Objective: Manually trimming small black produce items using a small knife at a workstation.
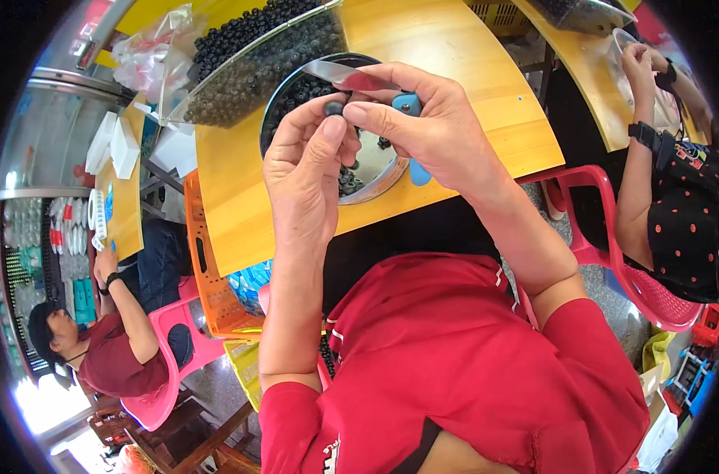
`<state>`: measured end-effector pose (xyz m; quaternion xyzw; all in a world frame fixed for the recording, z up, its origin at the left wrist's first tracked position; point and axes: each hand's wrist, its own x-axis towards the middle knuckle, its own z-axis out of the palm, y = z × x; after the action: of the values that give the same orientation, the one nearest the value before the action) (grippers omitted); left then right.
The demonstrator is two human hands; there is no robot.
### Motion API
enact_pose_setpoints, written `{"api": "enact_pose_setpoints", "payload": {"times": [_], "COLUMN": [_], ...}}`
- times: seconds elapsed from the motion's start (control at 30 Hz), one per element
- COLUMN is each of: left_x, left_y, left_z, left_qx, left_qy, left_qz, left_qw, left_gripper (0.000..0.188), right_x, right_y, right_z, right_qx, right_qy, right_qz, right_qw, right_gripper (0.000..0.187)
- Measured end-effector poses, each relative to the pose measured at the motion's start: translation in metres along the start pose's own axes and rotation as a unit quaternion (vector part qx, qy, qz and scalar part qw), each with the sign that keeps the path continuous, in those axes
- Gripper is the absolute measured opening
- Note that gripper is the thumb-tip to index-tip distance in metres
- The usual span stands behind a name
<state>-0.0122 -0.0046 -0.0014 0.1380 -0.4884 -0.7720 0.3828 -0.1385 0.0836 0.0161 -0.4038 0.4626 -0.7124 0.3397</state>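
Note:
My left hand [306, 170] pinches a small round black piece [333, 108] between thumb and fingertips. My right hand [446, 130] is closed around a knife with a blue handle [408, 105]; its blade points left, just beyond the piece. The right thumb tip is beside the piece; whether it touches cannot be told. Both hands are above a round tub [387, 183] on the table, which holds many similar black pieces. Part of its inside is hidden behind my hands.
A clear bin [253, 87] heaped with black pieces stands left of the tub on the yellow wooden table [486, 87]. Orange crate [209, 261] lies below the table's left edge. Seated people are at left and right, on pink chairs [604, 229].

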Motion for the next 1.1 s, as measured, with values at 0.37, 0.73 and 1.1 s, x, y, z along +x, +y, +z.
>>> {"api": "enact_pose_setpoints", "payload": {"times": [0.37,0.73,1.1], "left_x": [-0.003,0.001,0.002], "left_y": [0.002,-0.006,-0.008], "left_z": [-0.001,-0.008,-0.013], "left_qx": [-0.026,-0.027,-0.013], "left_qy": [-0.014,-0.028,-0.039], "left_qz": [-0.001,0.039,0.065], "left_qw": [1.0,0.998,0.997], "left_gripper": [0.025,0.021,0.02], "right_x": [0.0,-0.001,-0.003], "right_y": [0.002,0.0,0.001], "right_z": [-0.003,0.0,0.0], "right_qx": [-0.037,-0.054,-0.067], "right_qy": [-0.008,-0.044,-0.043], "right_qz": [-0.03,-0.023,-0.005], "right_qw": [0.999,0.997,0.997], "right_gripper": [0.033,0.03,0.028]}}
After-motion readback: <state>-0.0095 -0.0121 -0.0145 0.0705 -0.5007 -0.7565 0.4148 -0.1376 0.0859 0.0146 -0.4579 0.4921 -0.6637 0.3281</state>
